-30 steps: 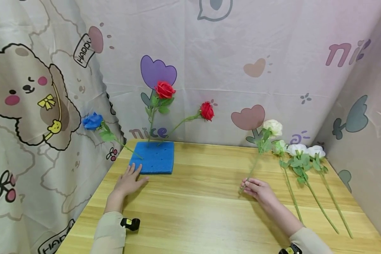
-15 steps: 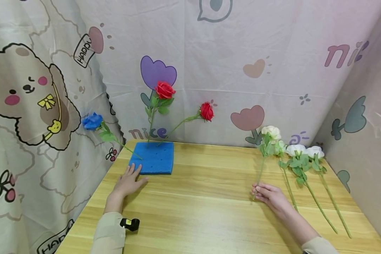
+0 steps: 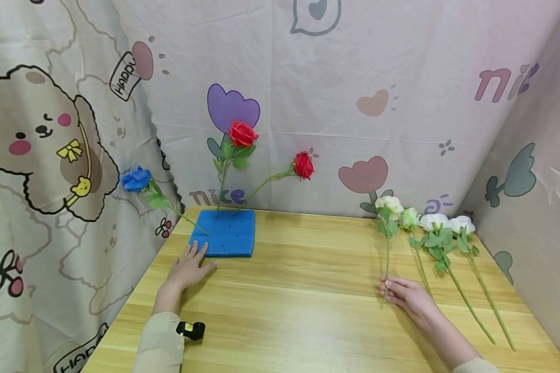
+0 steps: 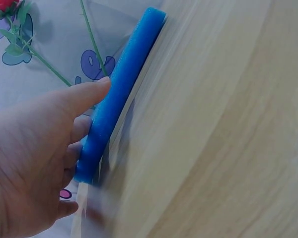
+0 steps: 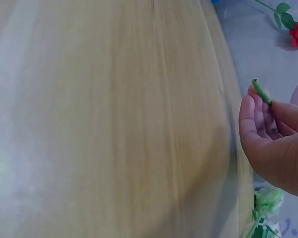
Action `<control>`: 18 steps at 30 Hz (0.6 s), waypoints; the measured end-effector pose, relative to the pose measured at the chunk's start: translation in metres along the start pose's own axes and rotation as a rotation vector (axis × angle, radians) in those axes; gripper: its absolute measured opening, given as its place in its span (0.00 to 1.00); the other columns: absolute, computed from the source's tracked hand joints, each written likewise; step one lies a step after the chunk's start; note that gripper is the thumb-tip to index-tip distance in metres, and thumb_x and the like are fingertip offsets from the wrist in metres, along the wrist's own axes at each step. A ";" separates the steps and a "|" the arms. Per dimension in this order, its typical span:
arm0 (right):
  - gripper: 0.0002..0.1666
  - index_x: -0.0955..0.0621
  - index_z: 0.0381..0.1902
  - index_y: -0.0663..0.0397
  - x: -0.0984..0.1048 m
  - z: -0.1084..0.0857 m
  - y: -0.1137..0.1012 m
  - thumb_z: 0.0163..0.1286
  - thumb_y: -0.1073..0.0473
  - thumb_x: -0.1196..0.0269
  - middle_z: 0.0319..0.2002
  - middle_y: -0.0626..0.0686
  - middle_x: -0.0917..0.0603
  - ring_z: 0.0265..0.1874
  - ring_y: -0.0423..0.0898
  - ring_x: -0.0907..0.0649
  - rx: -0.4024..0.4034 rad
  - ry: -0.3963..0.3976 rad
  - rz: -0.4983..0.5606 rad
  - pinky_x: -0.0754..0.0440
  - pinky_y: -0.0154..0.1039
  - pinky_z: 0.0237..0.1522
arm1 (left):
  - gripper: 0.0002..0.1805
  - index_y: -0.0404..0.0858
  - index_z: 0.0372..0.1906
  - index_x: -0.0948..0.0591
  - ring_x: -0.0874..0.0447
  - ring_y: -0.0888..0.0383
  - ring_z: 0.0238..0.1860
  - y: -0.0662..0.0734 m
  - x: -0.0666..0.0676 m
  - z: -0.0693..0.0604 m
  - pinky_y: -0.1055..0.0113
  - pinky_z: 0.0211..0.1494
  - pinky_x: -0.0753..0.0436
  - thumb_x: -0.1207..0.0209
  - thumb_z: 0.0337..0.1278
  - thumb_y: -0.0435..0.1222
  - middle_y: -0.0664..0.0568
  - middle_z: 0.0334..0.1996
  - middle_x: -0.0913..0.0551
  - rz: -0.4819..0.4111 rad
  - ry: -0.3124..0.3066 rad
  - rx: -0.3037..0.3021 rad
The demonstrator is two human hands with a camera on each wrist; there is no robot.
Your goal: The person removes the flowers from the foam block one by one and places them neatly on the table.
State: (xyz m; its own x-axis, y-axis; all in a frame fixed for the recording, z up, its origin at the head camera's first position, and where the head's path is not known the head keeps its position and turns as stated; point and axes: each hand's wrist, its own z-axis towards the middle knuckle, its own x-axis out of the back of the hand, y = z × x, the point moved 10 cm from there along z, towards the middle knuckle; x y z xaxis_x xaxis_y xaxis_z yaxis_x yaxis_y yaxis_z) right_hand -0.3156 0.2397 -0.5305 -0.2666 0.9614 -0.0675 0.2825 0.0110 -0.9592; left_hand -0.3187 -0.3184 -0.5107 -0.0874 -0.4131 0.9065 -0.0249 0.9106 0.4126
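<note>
Head view has my right hand (image 3: 409,298) pinching the cream-white artificial rose (image 3: 389,207) low on its thin green stem (image 3: 388,256), probably light, springy and best gripped there.

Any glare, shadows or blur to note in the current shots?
Head: pale sheen on the table. Left wrist: dim and soft, with shadow along the blue pad. Right wrist: pale glare at far left, broad soft-edged shadow below-left of the right hand.
</note>
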 end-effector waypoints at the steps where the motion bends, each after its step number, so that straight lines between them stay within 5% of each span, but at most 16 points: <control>1: 0.26 0.30 0.63 0.78 0.001 -0.001 0.001 0.74 0.62 0.45 0.39 0.46 0.11 0.39 0.37 0.13 0.001 -0.003 0.005 0.16 0.29 0.43 | 0.45 0.38 0.78 0.50 0.66 0.31 0.77 0.000 0.000 0.000 0.24 0.68 0.58 0.54 0.67 0.61 0.31 0.77 0.60 -0.003 -0.001 0.000; 13: 0.28 0.30 0.62 0.79 0.016 -0.003 0.005 0.74 0.60 0.44 0.35 0.45 0.11 0.35 0.36 0.13 -0.033 0.048 -0.050 0.16 0.29 0.40 | 0.46 0.39 0.78 0.51 0.67 0.31 0.76 -0.003 -0.001 0.003 0.23 0.67 0.59 0.54 0.67 0.62 0.31 0.77 0.61 -0.012 -0.012 -0.002; 18: 0.25 0.28 0.59 0.81 0.018 -0.004 0.006 0.74 0.62 0.45 0.34 0.45 0.12 0.32 0.36 0.14 -0.032 -0.011 -0.083 0.16 0.29 0.37 | 0.46 0.38 0.78 0.50 0.67 0.31 0.76 -0.003 -0.002 0.003 0.23 0.68 0.59 0.54 0.67 0.62 0.30 0.77 0.61 -0.012 -0.011 -0.001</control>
State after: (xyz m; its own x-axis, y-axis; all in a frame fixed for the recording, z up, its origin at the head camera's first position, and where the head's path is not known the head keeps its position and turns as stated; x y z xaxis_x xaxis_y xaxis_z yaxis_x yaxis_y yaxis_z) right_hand -0.3149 0.2581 -0.5358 -0.3007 0.9537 0.0089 0.2882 0.0998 -0.9524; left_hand -0.3211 -0.3200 -0.5133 -0.0984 -0.4241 0.9003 -0.0250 0.9054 0.4238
